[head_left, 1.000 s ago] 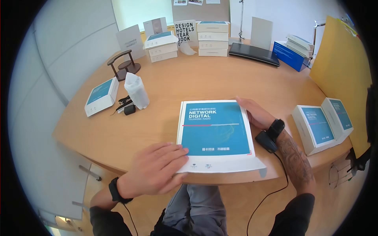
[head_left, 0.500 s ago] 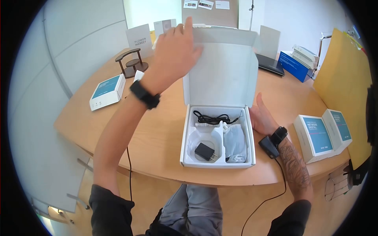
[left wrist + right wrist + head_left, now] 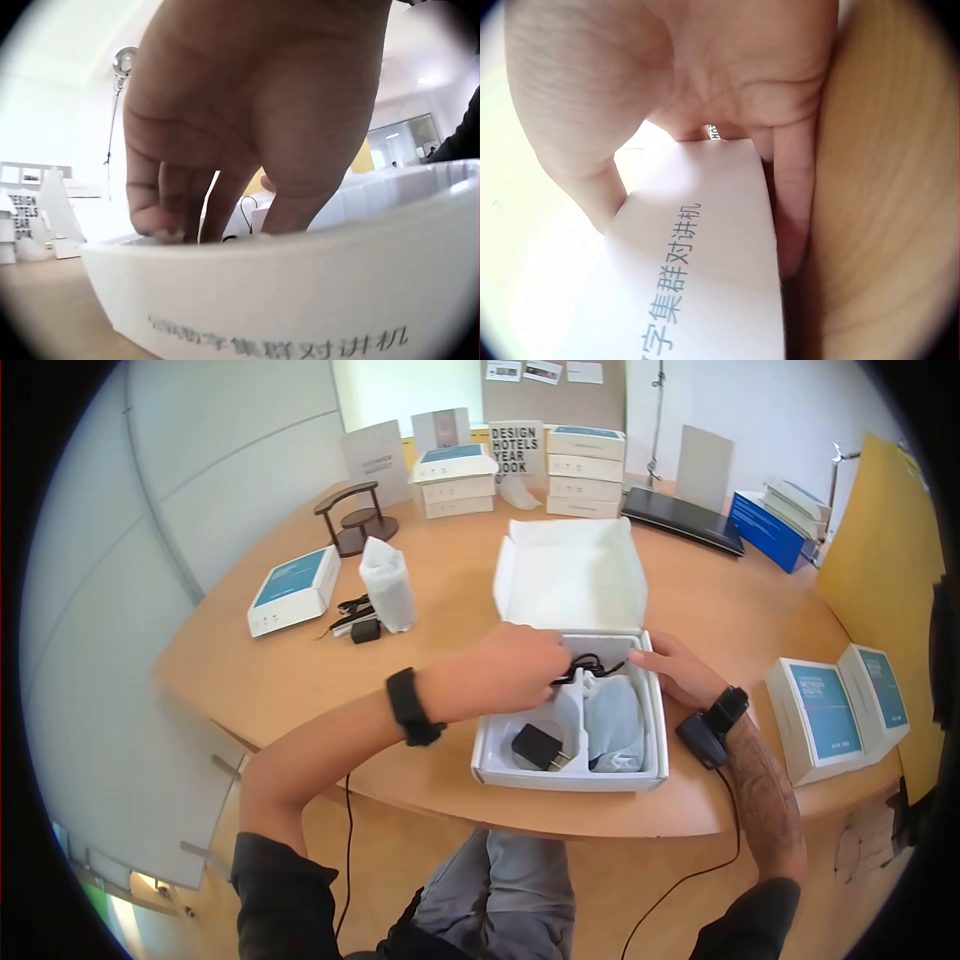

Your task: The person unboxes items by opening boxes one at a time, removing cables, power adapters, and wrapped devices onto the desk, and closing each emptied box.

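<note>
Open box (image 3: 570, 780) holds one black adapter (image 3: 535, 745), two hands (image 3: 500, 672) (image 3: 686, 670) at it.

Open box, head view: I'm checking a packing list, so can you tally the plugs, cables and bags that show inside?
Plugs: 1, the black plug
Cables: 1, the black cable
Bags: 1, the cloudy bag
Total: 3 showing; the left hand hides part of the open box.
</note>
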`<state>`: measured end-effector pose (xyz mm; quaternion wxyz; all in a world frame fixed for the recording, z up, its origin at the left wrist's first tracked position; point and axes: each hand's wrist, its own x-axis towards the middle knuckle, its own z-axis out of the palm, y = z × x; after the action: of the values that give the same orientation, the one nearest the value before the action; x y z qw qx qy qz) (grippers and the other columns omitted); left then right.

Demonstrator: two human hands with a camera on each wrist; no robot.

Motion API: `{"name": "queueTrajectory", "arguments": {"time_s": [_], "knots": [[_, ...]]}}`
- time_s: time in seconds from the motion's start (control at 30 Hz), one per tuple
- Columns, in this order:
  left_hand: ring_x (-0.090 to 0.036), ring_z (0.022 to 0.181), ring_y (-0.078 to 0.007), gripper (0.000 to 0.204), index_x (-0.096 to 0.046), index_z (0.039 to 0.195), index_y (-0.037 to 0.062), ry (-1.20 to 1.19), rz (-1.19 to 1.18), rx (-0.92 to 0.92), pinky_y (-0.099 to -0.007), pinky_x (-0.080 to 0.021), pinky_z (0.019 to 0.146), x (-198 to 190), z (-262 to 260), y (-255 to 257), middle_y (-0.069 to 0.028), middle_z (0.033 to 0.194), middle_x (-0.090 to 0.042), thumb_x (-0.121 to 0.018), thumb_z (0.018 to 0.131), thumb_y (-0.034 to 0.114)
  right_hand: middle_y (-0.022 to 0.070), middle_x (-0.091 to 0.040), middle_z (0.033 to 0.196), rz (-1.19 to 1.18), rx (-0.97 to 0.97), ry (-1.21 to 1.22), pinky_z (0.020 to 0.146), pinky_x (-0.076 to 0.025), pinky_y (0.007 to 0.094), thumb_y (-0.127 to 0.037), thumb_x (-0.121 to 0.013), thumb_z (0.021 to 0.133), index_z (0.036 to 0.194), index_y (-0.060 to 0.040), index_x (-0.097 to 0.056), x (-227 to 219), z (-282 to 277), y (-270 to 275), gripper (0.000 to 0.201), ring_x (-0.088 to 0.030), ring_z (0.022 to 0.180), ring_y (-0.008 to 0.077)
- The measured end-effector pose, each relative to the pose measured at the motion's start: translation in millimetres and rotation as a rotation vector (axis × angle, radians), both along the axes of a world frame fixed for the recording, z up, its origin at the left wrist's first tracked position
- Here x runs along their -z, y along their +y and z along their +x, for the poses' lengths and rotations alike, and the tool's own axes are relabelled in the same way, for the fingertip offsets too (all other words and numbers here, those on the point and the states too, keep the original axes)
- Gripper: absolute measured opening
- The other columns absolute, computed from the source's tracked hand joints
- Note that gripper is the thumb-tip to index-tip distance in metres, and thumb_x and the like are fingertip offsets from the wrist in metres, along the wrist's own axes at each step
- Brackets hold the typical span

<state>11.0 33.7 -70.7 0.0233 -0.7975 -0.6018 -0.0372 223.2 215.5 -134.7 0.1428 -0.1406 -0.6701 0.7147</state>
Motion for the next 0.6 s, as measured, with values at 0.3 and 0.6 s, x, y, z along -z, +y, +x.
{"name": "queueTrajectory", "arguments": {"time_s": [0.3,0.6], "knots": [[-0.062,0.073,-0.0363,0.011,-0.061,0.08,-0.0007,-0.032,0.346,0.09,-0.046,-0.049,0.064,10.8,-2.0,4.4,-0.0161,0.083,-0.06,-0.063,0.08,0.01,0.0086,-0.059,0.133,0.058,-0.009,0.002,0.1,-0.048,0.0331,-0.02,-0.068,0.093,0.14,0.0008,-0.048,-4.9,2.6,-1.9,0.055,-0.057,0.118,0.0163],[-0.065,0.077,-0.0316,0.019,-0.068,0.094,0.0008,-0.183,0.751,-0.29,-0.0412,-0.05,0.068,-70.2,-58.5,-56.3,-0.0149,0.088,-0.067,-0.068,0.081,0.015,0.0074,-0.06,0.128,0.045,0.018,0.007,0.097,-0.047,0.0284,-0.02,-0.069,0.091,0.138,0.0009,-0.049,-7.6,3.3,-7.6,0.055,-0.057,0.114,0.0134]]}}
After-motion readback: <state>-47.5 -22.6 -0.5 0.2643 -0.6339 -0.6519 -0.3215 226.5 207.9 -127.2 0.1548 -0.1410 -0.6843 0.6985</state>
